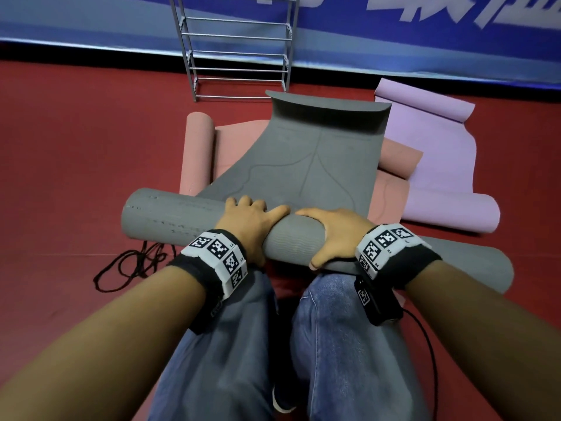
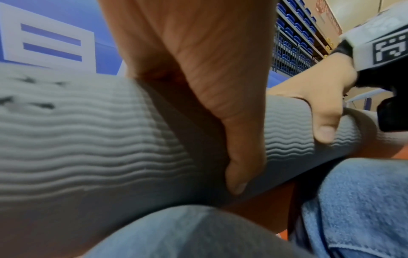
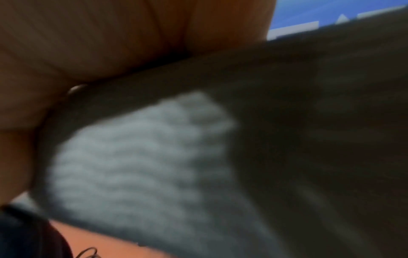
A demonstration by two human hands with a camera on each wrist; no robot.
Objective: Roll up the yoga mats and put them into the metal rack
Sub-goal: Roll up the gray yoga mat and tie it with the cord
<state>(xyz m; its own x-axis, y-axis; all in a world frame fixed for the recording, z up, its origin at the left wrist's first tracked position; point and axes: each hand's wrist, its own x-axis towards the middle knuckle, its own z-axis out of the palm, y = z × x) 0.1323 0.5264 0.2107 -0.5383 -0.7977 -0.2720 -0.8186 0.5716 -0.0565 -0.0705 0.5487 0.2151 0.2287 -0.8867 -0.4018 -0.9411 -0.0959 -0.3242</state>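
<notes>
A grey yoga mat [image 1: 306, 165] lies lengthwise in front of me, its near part wound into a thick roll [image 1: 170, 217] across my knees. My left hand [image 1: 252, 226] and right hand [image 1: 331, 235] grip the middle of the roll side by side, fingers over the top and thumbs on the near side. In the left wrist view the left thumb [image 2: 238, 165] presses into the ribbed roll [image 2: 88, 139], with the right hand [image 2: 320, 104] beside it. The right wrist view is blurred: palm [image 3: 88, 43] on grey mat [image 3: 143, 157]. The metal rack [image 1: 239, 47] stands empty beyond the mat's far end.
A salmon-pink mat [image 1: 197, 147] lies under the grey one, with a rolled end at the left. A lilac mat [image 1: 440, 165], curled at both ends, lies to the right. A black cord [image 1: 130, 268] loops on the red floor [image 1: 76, 162]. A blue banner wall [image 1: 394, 41] stands behind the rack.
</notes>
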